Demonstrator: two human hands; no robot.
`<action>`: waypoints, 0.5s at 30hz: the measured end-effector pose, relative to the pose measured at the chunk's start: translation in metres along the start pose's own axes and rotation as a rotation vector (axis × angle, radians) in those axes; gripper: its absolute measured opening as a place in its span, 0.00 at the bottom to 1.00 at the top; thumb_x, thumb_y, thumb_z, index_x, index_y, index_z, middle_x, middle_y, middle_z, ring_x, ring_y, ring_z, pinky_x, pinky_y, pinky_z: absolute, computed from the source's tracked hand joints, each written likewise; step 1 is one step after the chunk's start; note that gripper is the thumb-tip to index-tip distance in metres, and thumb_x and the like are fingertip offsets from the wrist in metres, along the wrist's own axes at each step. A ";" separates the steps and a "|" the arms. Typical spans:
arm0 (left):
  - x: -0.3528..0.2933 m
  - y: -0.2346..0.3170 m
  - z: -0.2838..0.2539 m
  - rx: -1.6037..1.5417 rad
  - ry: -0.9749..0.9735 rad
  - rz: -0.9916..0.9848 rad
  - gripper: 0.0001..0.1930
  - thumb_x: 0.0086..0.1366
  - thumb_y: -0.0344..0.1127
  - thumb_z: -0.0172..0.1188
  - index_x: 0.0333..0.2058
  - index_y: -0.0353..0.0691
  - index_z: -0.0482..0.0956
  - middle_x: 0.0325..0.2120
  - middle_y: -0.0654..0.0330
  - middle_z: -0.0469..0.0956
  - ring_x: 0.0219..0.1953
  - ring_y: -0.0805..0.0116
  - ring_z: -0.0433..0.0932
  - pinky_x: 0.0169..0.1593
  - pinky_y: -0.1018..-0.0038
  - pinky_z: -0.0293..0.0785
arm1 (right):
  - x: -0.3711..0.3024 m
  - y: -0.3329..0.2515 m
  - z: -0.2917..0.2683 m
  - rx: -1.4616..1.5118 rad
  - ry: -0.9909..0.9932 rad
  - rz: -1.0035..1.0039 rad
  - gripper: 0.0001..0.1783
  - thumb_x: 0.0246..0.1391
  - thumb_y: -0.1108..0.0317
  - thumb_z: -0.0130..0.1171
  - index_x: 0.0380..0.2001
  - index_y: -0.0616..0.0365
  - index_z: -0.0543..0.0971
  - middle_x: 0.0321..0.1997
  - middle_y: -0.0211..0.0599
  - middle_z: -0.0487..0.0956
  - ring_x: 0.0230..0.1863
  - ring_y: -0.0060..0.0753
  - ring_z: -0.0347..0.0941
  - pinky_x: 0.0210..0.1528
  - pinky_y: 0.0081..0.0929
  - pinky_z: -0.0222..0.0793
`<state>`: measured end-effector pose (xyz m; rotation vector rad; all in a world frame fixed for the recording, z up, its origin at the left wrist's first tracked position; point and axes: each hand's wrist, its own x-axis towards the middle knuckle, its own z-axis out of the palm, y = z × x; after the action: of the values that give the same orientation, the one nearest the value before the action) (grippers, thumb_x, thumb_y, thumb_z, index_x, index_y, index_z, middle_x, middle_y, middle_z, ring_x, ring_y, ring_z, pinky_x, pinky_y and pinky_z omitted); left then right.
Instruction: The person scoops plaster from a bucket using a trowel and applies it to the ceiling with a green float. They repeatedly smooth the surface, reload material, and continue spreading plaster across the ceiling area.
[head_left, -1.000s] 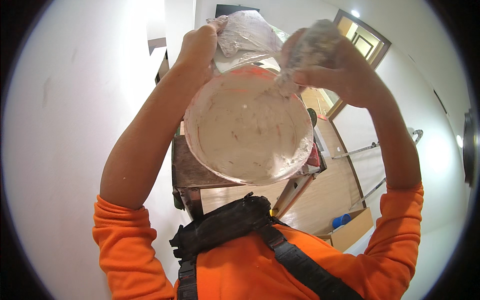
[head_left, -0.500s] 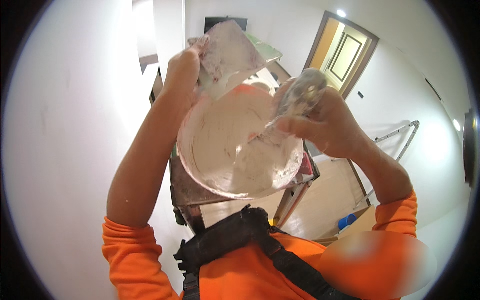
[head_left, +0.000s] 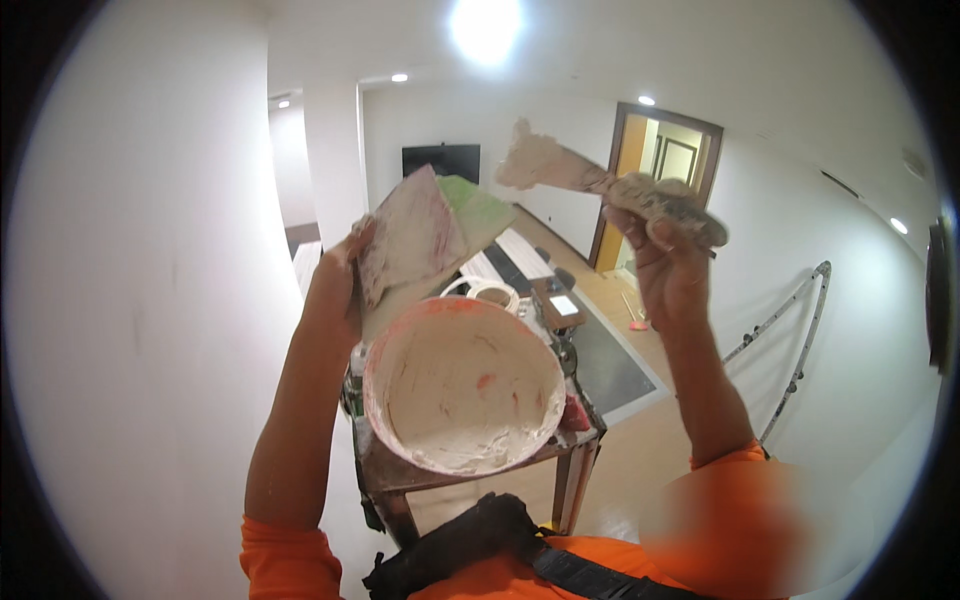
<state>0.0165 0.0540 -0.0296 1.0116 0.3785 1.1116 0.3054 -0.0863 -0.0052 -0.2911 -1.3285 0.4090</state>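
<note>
My left hand (head_left: 345, 268) is closed on the edge of a flat plaster-smeared board (head_left: 415, 230), held tilted above the bucket's far left side. A green corner shows behind the board's right edge. My right hand (head_left: 672, 262) is raised to the right, wrapped around the caked handle of a putty knife (head_left: 575, 170). The knife's blade points left and carries a lump of pale putty at its tip. Between my forearms stands a round bucket (head_left: 368, 400), its inner wall coated with whitish putty and reddish streaks.
The bucket rests on a worn stand (head_left: 440, 476). A tape roll (head_left: 508, 292) lies behind it. A white wall (head_left: 150, 300) rises close on my left. A folded metal ladder (head_left: 800, 360) leans at the right wall (head_left: 860, 330). Further off are a dark screen (head_left: 440, 160) and a doorway (head_left: 610, 180).
My right hand has lifted the putty knife out of the bucket, up and to the right. The view has tilted up, and the board sits lower in it.
</note>
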 end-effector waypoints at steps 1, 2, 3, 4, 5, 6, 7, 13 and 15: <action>-0.005 0.001 0.002 0.013 0.005 -0.009 0.20 0.73 0.41 0.47 0.56 0.33 0.68 0.50 0.52 0.76 0.50 0.61 0.78 0.56 0.64 0.75 | -0.004 0.010 -0.002 0.018 0.026 -0.028 0.24 0.53 0.73 0.60 0.54 0.63 0.69 0.54 0.52 0.76 0.57 0.48 0.75 0.60 0.41 0.75; -0.010 0.001 0.003 -0.015 -0.015 0.013 0.20 0.73 0.41 0.47 0.57 0.33 0.68 0.50 0.52 0.76 0.50 0.61 0.78 0.56 0.64 0.75 | -0.006 0.016 -0.002 0.042 0.046 -0.051 0.24 0.54 0.73 0.60 0.54 0.63 0.69 0.54 0.52 0.76 0.57 0.48 0.75 0.60 0.40 0.76; -0.012 -0.001 0.003 -0.042 -0.035 0.034 0.21 0.73 0.41 0.47 0.57 0.32 0.68 0.51 0.51 0.76 0.51 0.60 0.77 0.56 0.64 0.75 | -0.004 0.014 0.000 0.040 0.075 -0.044 0.24 0.55 0.72 0.60 0.54 0.63 0.69 0.54 0.52 0.76 0.57 0.48 0.75 0.59 0.39 0.76; -0.016 -0.002 -0.002 -0.065 -0.042 0.047 0.21 0.73 0.41 0.48 0.57 0.32 0.68 0.51 0.51 0.76 0.51 0.60 0.77 0.56 0.64 0.75 | -0.007 0.014 0.005 0.046 0.111 -0.024 0.23 0.56 0.71 0.60 0.54 0.63 0.69 0.53 0.52 0.76 0.57 0.49 0.75 0.59 0.38 0.76; -0.015 -0.004 -0.008 -0.104 -0.053 0.071 0.21 0.73 0.40 0.49 0.57 0.32 0.68 0.52 0.51 0.75 0.51 0.60 0.78 0.56 0.64 0.75 | -0.008 0.014 0.010 0.054 0.146 -0.003 0.23 0.57 0.70 0.60 0.54 0.63 0.69 0.53 0.52 0.77 0.56 0.49 0.75 0.59 0.37 0.76; -0.014 -0.002 -0.009 -0.145 -0.042 0.107 0.20 0.73 0.41 0.49 0.57 0.33 0.68 0.52 0.51 0.75 0.51 0.60 0.77 0.56 0.64 0.75 | -0.009 0.012 0.012 0.103 0.169 0.000 0.23 0.58 0.70 0.60 0.55 0.64 0.68 0.53 0.52 0.77 0.56 0.49 0.75 0.58 0.36 0.77; -0.016 -0.004 -0.009 -0.197 -0.021 0.140 0.20 0.73 0.41 0.49 0.57 0.33 0.68 0.52 0.52 0.75 0.51 0.60 0.77 0.56 0.64 0.75 | -0.010 0.011 0.013 0.145 0.186 0.017 0.23 0.58 0.69 0.59 0.55 0.64 0.68 0.52 0.52 0.77 0.56 0.50 0.76 0.58 0.35 0.77; -0.021 0.001 -0.003 -0.141 0.157 0.194 0.21 0.74 0.40 0.48 0.56 0.29 0.68 0.52 0.50 0.73 0.52 0.63 0.76 0.54 0.64 0.76 | -0.028 0.008 0.012 0.292 0.265 0.206 0.22 0.59 0.70 0.56 0.55 0.65 0.68 0.53 0.48 0.74 0.59 0.46 0.72 0.64 0.42 0.70; -0.016 0.001 -0.004 -0.104 0.176 0.273 0.21 0.74 0.41 0.48 0.55 0.29 0.68 0.51 0.50 0.73 0.50 0.62 0.77 0.52 0.64 0.78 | -0.037 0.011 0.009 0.307 0.260 0.239 0.21 0.59 0.71 0.55 0.55 0.65 0.68 0.53 0.48 0.75 0.58 0.45 0.72 0.63 0.41 0.71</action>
<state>0.0063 0.0420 -0.0344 0.8932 0.3257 1.4586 0.2889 -0.0932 -0.0402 -0.2365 -0.9621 0.7426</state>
